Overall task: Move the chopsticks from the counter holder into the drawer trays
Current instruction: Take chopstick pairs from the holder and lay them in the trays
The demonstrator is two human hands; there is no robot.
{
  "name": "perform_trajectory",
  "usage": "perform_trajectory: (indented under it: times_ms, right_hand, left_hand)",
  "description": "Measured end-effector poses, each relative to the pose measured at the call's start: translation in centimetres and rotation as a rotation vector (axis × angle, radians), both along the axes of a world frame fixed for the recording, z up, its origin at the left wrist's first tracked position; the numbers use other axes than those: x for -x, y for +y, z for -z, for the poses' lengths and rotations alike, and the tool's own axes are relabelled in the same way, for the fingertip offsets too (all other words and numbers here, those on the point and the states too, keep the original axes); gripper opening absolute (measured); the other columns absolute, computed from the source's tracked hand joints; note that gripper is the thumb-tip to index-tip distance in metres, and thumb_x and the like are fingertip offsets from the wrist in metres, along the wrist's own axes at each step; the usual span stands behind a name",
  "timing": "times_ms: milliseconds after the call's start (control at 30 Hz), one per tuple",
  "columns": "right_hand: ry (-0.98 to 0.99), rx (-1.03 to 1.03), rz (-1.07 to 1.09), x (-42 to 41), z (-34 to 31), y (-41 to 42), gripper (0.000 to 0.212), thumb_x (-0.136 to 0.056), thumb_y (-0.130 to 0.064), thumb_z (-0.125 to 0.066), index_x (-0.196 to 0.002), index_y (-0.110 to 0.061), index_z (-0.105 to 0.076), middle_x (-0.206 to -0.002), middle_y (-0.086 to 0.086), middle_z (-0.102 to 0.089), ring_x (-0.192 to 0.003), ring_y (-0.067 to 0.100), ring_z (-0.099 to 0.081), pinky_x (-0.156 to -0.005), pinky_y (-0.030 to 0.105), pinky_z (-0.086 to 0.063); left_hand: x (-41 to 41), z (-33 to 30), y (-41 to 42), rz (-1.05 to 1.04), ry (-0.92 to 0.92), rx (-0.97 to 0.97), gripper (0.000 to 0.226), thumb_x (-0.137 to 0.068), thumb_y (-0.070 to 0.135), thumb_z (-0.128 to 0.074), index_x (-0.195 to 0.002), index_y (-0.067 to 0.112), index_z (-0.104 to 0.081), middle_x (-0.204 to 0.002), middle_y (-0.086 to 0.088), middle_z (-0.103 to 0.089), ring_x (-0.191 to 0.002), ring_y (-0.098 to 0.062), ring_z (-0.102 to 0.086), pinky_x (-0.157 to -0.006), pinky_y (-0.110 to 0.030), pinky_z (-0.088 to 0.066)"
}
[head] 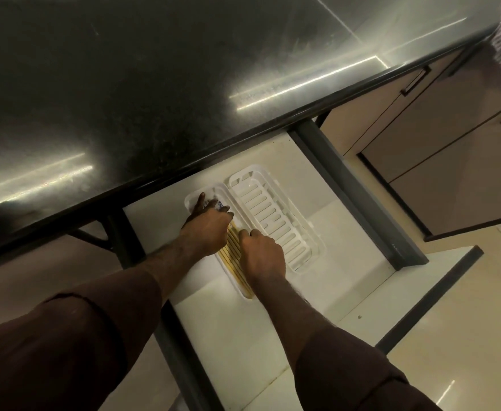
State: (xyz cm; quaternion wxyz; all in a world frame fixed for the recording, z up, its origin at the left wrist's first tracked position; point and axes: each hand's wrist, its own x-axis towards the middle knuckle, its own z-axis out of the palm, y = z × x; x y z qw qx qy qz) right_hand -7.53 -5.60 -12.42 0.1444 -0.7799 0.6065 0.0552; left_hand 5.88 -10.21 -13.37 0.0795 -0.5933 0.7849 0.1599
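Fingers (pixel 245 232) of both hands rest curled on chopsticks (pixel 236 262) in the left tray (pixel 191 200) — right tray (pixel 261 203) bare, holder unseen.

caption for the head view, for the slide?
Both hands, left hand and right hand, settle chopsticks into the left tray; right tray holds none.

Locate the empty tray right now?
Head view: the empty tray lies in the open drawer, right of the tray holding the chopsticks, just beyond the right hand.
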Motion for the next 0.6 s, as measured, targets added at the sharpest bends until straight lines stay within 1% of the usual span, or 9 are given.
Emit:
perform_trajectory:
  times_ms: [100,133,200,267,300,367,467,533,600]
  right_hand:
    - [-0.028,0.065,0.030,0.5,-2.8,0.3,0.029,-0.090,-0.016,-0.058,-0.118,-0.010,-0.054,-0.101,0.012,-0.064,-0.081,0.031,-0.066,-0.061,0.035,-0.044]
    - [-0.033,0.093,0.041,0.8,-3.9,0.4,0.025,-0.091,-0.016,-0.057,-0.115,-0.011,-0.054,-0.099,0.011,-0.064,-0.079,0.030,-0.065,-0.059,0.033,-0.041]
    - [-0.052,0.147,0.057,1.2,-6.0,0.6,0.024,-0.093,-0.025,-0.058,-0.115,-0.014,-0.056,-0.101,0.008,-0.066,-0.080,0.026,-0.066,-0.063,0.033,-0.046]
    - [-0.065,0.197,0.056,1.7,-8.4,1.0,0.034,-0.093,-0.037,-0.060,-0.119,-0.017,-0.056,-0.109,0.005,-0.067,-0.088,0.024,-0.068,-0.075,0.034,-0.053]
    - [-0.067,0.227,0.051,1.8,-9.7,1.1,0.037,-0.092,-0.040,-0.060,-0.121,-0.018,-0.055,-0.113,0.004,-0.067,-0.090,0.024,-0.068,-0.079,0.036,-0.054]
    - [-0.081,0.288,0.046,2.0,-12.3,1.5,0.041,-0.092,-0.043,-0.060,-0.125,-0.019,-0.054,-0.115,0.005,-0.067,-0.090,0.023,-0.067,-0.081,0.035,-0.054]
    - [-0.154,0.360,0.031,1.7,-16.5,2.9,0.042,-0.093,-0.042,-0.058,-0.129,-0.020,-0.054,-0.117,0.004,-0.066,-0.091,0.022,-0.064,-0.080,0.033,-0.053]
    - [-0.208,0.439,0.009,1.1,-19.3,4.0,0.040,-0.093,-0.034,-0.060,-0.129,-0.018,-0.055,-0.115,0.005,-0.067,-0.089,0.022,-0.063,-0.076,0.032,-0.053]
    - [-0.241,0.558,-0.016,0.6,-22.2,5.6,0.036,-0.091,-0.026,-0.063,-0.125,-0.015,-0.059,-0.108,0.007,-0.069,-0.085,0.023,-0.064,-0.072,0.032,-0.053]
  left_hand:
    - [0.3,-2.6,0.8,0.026,0.059,0.060,0.046,-0.093,0.011,-0.045,-0.139,0.016,-0.047,-0.147,-0.004,-0.046,-0.142,-0.025,-0.031,-0.118,-0.049,-0.002]
    - [0.4,-3.7,1.1,0.022,0.084,0.087,0.046,-0.093,0.011,-0.046,-0.138,0.016,-0.048,-0.147,-0.004,-0.047,-0.142,-0.025,-0.032,-0.118,-0.049,-0.004]
    - [0.5,-6.0,1.6,0.005,0.123,0.121,0.044,-0.094,0.015,-0.049,-0.138,0.018,-0.048,-0.149,-0.003,-0.045,-0.143,-0.026,-0.031,-0.119,-0.051,-0.005]
    - [0.5,-8.6,2.2,-0.015,0.158,0.150,0.043,-0.097,0.022,-0.048,-0.140,0.022,-0.046,-0.151,-0.001,-0.041,-0.144,-0.024,-0.028,-0.118,-0.051,-0.001]
    - [0.5,-10.1,2.4,-0.027,0.171,0.167,0.042,-0.098,0.024,-0.047,-0.141,0.023,-0.045,-0.152,0.000,-0.039,-0.145,-0.023,-0.026,-0.118,-0.050,0.000]
    - [0.2,-12.8,3.1,-0.067,0.224,0.213,0.042,-0.099,0.026,-0.045,-0.141,0.024,-0.045,-0.153,0.000,-0.038,-0.146,-0.021,-0.024,-0.118,-0.049,0.003]
    - [-0.6,-17.4,5.3,-0.128,0.345,0.330,0.041,-0.098,0.024,-0.048,-0.139,0.022,-0.047,-0.153,-0.001,-0.038,-0.146,-0.019,-0.023,-0.119,-0.046,0.001]
    - [-1.0,-20.1,7.1,-0.157,0.409,0.436,0.041,-0.097,0.021,-0.051,-0.138,0.020,-0.048,-0.151,-0.002,-0.041,-0.144,-0.019,-0.026,-0.120,-0.044,-0.003]
    - [-1.3,-22.8,9.1,-0.165,0.460,0.540,0.040,-0.096,0.018,-0.054,-0.135,0.017,-0.052,-0.147,-0.006,-0.046,-0.142,-0.021,-0.033,-0.118,-0.043,-0.007]
